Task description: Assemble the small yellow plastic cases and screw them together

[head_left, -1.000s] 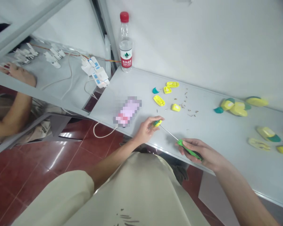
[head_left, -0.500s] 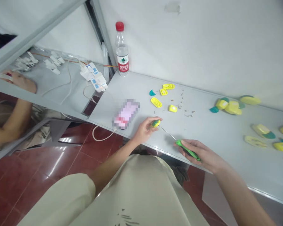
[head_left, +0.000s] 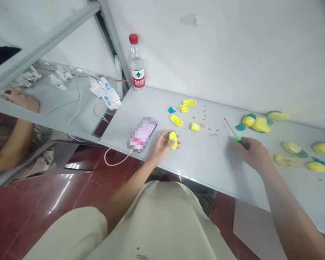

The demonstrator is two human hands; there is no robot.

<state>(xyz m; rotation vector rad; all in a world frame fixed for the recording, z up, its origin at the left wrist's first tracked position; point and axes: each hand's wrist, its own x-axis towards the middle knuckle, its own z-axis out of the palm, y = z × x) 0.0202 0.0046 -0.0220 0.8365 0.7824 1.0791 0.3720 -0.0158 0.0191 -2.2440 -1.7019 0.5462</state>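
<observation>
My left hand [head_left: 162, 144] holds a yellow and green plastic piece [head_left: 173, 140] near the table's front edge, thumb across it. To the right, my right hand [head_left: 253, 153] grips the green handle of a screwdriver [head_left: 231, 127], whose shaft points up and to the left over the table. Between and beyond the hands lie an open yellow shell [head_left: 176, 120], a yellow cap [head_left: 195, 126], a small yellow part [head_left: 184, 108], another yellow shell [head_left: 189, 102], a teal piece [head_left: 172, 109] and several tiny screws [head_left: 202, 125].
A phone [head_left: 142, 135] with a white cable lies left of my left hand. A water bottle [head_left: 138, 68] stands by the wall. More yellow and teal pieces [head_left: 260, 125] lie at the right. A power strip [head_left: 108, 94] and a person's arm [head_left: 21, 126] are at the left.
The screwdriver has come away from the yellow and green piece, moving right and up with my right hand. My left hand has turned the piece so more of its yellow side shows.
</observation>
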